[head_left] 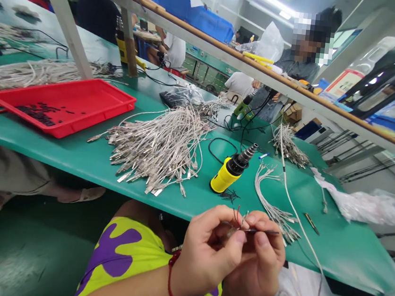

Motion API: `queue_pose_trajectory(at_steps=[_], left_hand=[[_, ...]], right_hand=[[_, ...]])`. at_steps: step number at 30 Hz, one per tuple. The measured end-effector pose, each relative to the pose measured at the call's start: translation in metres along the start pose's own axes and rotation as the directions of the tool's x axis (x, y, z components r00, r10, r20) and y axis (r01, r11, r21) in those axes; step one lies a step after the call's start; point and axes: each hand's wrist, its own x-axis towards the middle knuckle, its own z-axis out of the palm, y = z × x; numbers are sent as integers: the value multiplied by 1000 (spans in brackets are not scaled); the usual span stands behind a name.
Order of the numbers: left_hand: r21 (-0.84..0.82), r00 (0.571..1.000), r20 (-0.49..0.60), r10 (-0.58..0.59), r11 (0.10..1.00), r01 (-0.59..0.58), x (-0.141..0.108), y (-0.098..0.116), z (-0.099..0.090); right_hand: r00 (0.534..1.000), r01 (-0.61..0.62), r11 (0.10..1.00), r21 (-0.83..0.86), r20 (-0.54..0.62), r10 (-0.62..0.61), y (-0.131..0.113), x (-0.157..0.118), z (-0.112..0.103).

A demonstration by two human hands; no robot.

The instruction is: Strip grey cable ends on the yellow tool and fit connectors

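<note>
In front of my lap, both hands meet with fingertips pinched together. My left hand [213, 247], with a red cord at the wrist, is closed on thin wires [238, 214]; a red strand and a pale one stick up between the fingers. Pinched by my right hand [259, 262] is a thin dark stick-like piece [268, 231], its end pointing right. Fingers hide where the wires and this piece meet. Just beyond stand a yellow hot-air gun [228, 173], nozzle up, and small black tubes [229, 195]. A small bunch of white cables [271, 206] lies behind my right hand.
A large heap of white USB cables [158, 143] covers the middle of the green table [183, 206]. A red tray [99, 99] with small black pieces sits left. Overhead runs a shelf [204, 23] with blue bins. A person [300, 60] works across the table.
</note>
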Motion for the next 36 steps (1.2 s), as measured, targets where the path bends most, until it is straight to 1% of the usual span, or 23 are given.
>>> queue_pose_trajectory(at_steps=[7, 12, 17, 20, 23, 29, 32, 36], left_hand=[[33, 1000, -9, 1, 999, -1, 0, 1, -1], [49, 1000, 17, -5, 999, 4, 2, 0, -2], [-5, 998, 69, 8, 1000, -8, 3, 1, -1], [7, 995, 95, 9, 1000, -10, 3, 1, -1], [34, 996, 90, -8, 999, 5, 4, 0, -1], [51, 997, 67, -22, 999, 18, 4, -1, -2], [40, 998, 66, -20, 999, 17, 3, -2, -2], [37, 999, 37, -5, 999, 3, 3, -4, -2]], right_hand=[[999, 44, 999, -18, 4, -44, 1, 0, 2], [999, 51, 999, -8, 9, -51, 0, -1, 5], [996, 88, 995, -37, 9, -88, 3, 0, 3], [996, 85, 996, -36, 3, -85, 5, 1, 1], [998, 70, 997, -39, 0, -70, 5, 0, 0], [997, 79, 996, -31, 20, -78, 6, -2, 0], [996, 80, 997, -19, 27, -80, 8, -2, 0], [996, 82, 997, 1, 39, -82, 10, -2, -1]])
